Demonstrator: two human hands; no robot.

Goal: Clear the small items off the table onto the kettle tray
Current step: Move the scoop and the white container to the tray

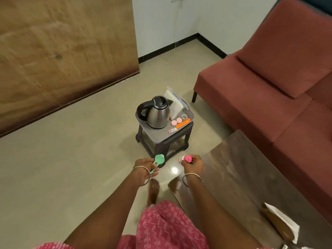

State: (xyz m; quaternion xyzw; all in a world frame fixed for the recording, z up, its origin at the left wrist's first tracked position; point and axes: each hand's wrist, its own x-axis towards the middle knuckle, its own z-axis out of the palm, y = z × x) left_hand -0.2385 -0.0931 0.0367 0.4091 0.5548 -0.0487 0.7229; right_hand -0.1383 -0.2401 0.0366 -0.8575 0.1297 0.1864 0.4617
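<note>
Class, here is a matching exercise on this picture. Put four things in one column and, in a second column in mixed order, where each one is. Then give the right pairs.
Things
1. green scoop
2. pink-capped item
3. kettle
4. white paper

Places
A. lying on the table
B. held in the right hand
C. standing on the tray
D. held in the left hand

Pairs: 1-D, 2-B, 3-C, 4-A

Green scoop (pixel 159 159), pink-capped item (pixel 187 157) held; grey kettle tray (pixel 158 135) beyond.
</note>
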